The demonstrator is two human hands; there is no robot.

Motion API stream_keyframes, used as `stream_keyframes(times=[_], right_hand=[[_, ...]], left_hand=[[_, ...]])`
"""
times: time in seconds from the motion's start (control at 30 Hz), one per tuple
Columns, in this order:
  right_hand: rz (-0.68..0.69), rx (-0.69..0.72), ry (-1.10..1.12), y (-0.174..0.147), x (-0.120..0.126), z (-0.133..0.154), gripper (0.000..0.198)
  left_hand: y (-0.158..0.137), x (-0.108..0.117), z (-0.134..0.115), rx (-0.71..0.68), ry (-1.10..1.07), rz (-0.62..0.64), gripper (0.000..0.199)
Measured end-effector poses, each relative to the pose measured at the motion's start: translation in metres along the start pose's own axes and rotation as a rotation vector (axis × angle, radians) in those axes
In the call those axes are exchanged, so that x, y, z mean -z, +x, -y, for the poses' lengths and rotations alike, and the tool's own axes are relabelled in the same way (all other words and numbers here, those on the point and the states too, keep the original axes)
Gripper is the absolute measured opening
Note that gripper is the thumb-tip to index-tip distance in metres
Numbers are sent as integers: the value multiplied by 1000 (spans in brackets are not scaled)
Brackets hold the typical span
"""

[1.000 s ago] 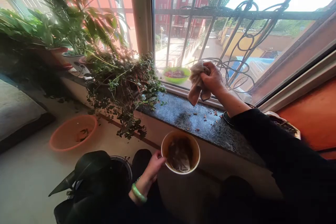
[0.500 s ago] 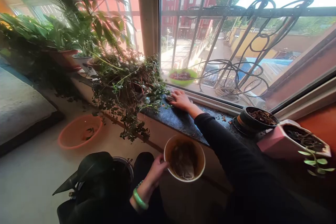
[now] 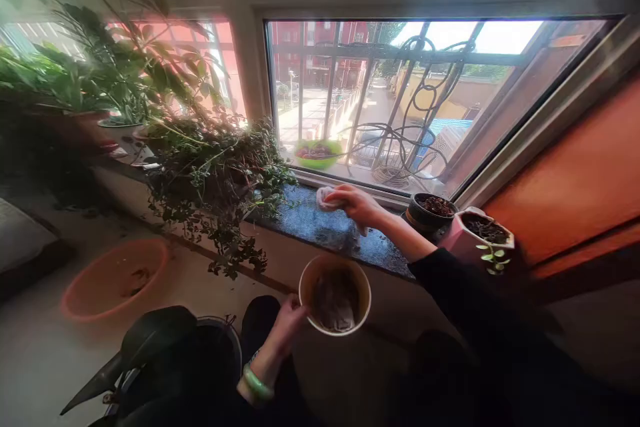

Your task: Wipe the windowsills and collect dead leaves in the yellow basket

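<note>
My right hand [image 3: 357, 205] is closed around a pale, crumpled wipe [image 3: 327, 199], just over the dark stone windowsill [image 3: 300, 220]. A loose end of the wipe hangs below the palm. Down in front of the sill, my left hand [image 3: 290, 320] grips the rim of a round paper bucket [image 3: 367, 297] and keeps it tilted toward me. Inside the bucket, something dark and crumpled with a paler piece [image 3: 343, 317] lies at the bottom; I cannot make out what it is.
A trailing plant [image 3: 215, 173] spills over the sill on the left. At the right stand a black pot [image 3: 417, 217] and a pink pot [image 3: 463, 247] with soil. An orange basin [image 3: 107, 290] sits on the floor, and a large-leaved potted plant [image 3: 160, 337] is close to my legs.
My right hand has drawn back from beside the trailing plant and lifted a little, with the wipe now showing. My left hand still holds the bucket. The view has swung to the right.
</note>
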State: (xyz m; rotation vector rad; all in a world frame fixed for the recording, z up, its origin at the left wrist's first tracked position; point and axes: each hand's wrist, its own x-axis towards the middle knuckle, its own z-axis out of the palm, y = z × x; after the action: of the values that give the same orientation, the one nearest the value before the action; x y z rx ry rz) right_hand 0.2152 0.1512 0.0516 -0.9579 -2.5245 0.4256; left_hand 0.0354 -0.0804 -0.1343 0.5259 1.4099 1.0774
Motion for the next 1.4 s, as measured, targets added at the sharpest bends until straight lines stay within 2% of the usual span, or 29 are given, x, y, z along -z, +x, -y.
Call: stream_keyframes(times=[0.1,0.2,0.27,0.37,0.5,0.6,0.7,0.8,0.9,1.07,1.17,1.27,1.4], right_hand=[[-256,-197,-112,-38,39,-3,59],[-363,-320,-214,-90,54,-6,57],[-397,-357,-231,-127,47,-7,55],[-400,-429,-226,-175,21,-9,55],[-391,-505,-254,-204,-8,-17,54],[-344,-619,-316,-196,-17,-24,51],[-221,-755,-364,-168,-19,-25,46],[-151,-805,-352,-138,-20,-20,39],[-155,-803,-317,-124,-20,-12,38],[-132,-855,-408,-126,-16,-1,39],[-88,-920,-424,-116,-13,-4,46],[-118,-950,-411,-99,-13,-12,55],[-182,-904,-351,-91,-22,-20,43]], left_hand=[[-4,-3,-4,-56,15,-2,29],[-6,-5,-7,-116,45,-14,25],[-7,-6,-10,-106,47,-16,25],[-7,-7,-14,-87,30,-1,28],[-7,-8,-17,-74,28,14,31],[-4,-7,-17,-61,28,7,33],[-1,-6,-13,-57,38,15,35],[2,-4,-10,-73,59,17,38],[2,-1,-11,-119,76,24,39],[6,2,-9,-136,101,51,35],[15,5,0,-109,96,41,37],[23,7,8,-93,101,18,40],[20,7,3,-102,96,38,41]])
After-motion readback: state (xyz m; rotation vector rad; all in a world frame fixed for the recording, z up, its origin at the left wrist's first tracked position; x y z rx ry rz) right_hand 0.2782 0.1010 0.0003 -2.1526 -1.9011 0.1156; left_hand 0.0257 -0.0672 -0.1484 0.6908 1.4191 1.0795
